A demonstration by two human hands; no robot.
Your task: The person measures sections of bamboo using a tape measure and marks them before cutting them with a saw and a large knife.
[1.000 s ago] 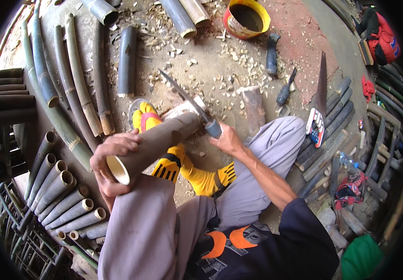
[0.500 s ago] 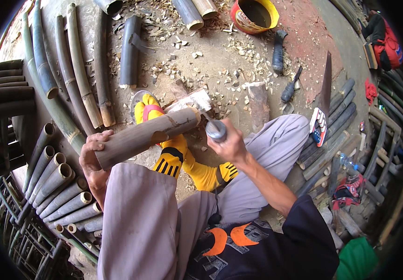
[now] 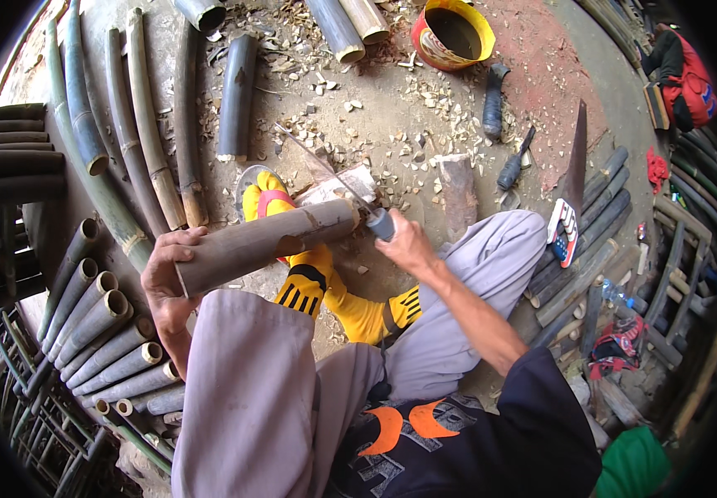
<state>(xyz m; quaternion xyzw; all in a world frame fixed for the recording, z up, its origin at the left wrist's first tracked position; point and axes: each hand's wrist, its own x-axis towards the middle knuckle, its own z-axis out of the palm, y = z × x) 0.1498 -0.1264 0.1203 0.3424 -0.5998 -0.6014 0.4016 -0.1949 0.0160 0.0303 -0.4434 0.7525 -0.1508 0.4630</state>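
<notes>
My left hand (image 3: 171, 270) is wrapped around the near left end of a thick brown bamboo length (image 3: 246, 249), which lies slanted above my lower leg. A curved notch is cut in its side. The far right end rests by a pale wood block (image 3: 343, 184). My right hand (image 3: 408, 246) grips the dark grey wrapped handle of a knife (image 3: 381, 222). Its long thin blade slants up and left past that end of the bamboo; whether it touches the cut edge, I cannot tell. My foot in a yellow sock (image 3: 269, 187) and sandal is beyond the bamboo.
Wood chips cover the ground ahead. Bamboo poles (image 3: 144, 124) lie at the left, with stacked tubes (image 3: 105, 307) below them. A yellow-red bucket (image 3: 458, 37) holds dark liquid. At the right are two dark-handled tools (image 3: 494, 104), a saw (image 3: 564, 228) and another person (image 3: 686, 79).
My right hand has turned the knife: its handle end faced upward before, and now the blade stretches toward the far left. The left hand and bamboo have barely shifted.
</notes>
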